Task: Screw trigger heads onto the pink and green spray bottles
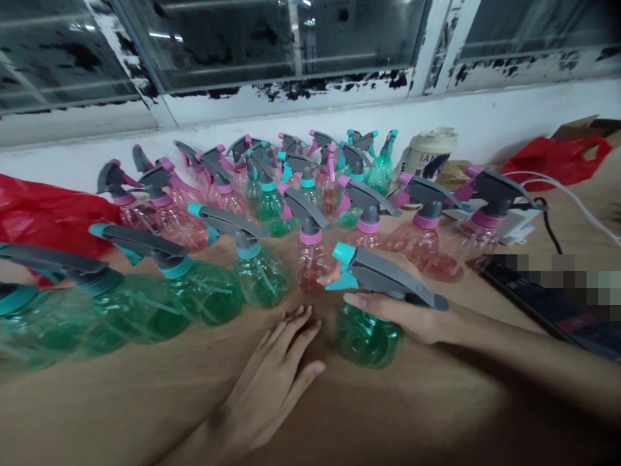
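Observation:
My right hand [412, 310] is wrapped round the neck of a green spray bottle [369, 340] with a grey and turquoise trigger head. The bottle is upright, at or just above the tabletop. To its left, my left hand [279, 362] lies flat on the table, fingers stretched out and nothing in them. Beyond my left hand stands another green spray bottle [262, 278]. A pink spray bottle [313, 262] with a pink collar is just behind the held one. More green spray bottles [206, 291] line up to the left, and a pink spray bottle [429, 239] stands behind my right hand.
Several more pink and green bottles crowd the back by the white wall [301, 123]. Red plastic bags [53, 213] lie left and far right. A white cup [429, 149], a white cable [577, 194] and a dark phone-like device [533, 298] are on the right.

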A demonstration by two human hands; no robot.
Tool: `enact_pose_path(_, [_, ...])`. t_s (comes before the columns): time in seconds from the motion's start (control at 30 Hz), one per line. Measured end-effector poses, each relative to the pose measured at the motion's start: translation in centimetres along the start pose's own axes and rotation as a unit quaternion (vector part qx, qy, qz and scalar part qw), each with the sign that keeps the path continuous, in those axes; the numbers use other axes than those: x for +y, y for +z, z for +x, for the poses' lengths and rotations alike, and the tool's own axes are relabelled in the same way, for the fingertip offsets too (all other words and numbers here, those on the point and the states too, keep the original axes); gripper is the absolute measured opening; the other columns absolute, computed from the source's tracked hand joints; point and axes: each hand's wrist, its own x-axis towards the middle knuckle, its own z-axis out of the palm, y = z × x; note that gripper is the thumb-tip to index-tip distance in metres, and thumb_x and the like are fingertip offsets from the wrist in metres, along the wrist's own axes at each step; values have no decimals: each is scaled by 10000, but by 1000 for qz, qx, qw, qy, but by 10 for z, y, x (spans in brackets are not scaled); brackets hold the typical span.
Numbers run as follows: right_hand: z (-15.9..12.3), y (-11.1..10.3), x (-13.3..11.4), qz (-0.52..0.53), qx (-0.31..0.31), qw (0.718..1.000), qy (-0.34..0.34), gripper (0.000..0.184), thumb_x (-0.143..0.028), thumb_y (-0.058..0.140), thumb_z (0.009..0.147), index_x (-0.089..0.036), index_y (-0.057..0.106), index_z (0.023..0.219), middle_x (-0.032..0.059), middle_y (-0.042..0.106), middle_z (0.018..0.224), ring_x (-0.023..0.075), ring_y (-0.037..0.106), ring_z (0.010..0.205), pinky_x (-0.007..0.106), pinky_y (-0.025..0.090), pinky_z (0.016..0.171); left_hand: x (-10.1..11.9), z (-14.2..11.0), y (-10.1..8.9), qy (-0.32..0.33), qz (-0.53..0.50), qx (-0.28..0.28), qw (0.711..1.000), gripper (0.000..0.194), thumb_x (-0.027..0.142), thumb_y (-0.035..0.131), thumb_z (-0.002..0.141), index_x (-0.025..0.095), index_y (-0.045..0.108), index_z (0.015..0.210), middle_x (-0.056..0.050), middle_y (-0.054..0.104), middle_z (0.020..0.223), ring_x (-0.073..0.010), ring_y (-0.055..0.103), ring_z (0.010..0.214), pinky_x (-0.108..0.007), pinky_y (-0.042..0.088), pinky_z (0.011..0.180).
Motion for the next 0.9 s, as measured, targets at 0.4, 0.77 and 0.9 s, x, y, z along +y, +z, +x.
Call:
enact_pose_path(0.4, [-1,1,5,28,15,999,-27,27,-218,566,809,-211,591,810,-12,606,770,138,592,715,277,466,653,-1,-1,2,4,9,0,1000,418,415,333,977,196,400,1327,-80,392,1414,-250,361,1292,-462,347,1035])
enact_pose_path(0.77, [-2,2,5,23,32,999,-11,244,-190,623,793,-248,634,1030,-2,651,897,128,613,748,256,485,673,-1,-2,1,13,34,11,999,415,416,346,974,203,403,1325,-77,410,1400,-251,403,1262,-461,376,1015])
enact_pose_path(0.9, [-2,2,6,9,39,999,-14,199,-230,626,791,-242,641,990,-8,631,828,126,585,692,256,473,632,-1,-1,4,16,49,16,999,422,424,366,967,201,410,1322,-79,398,1410,-254,389,1273,-465,371,1018])
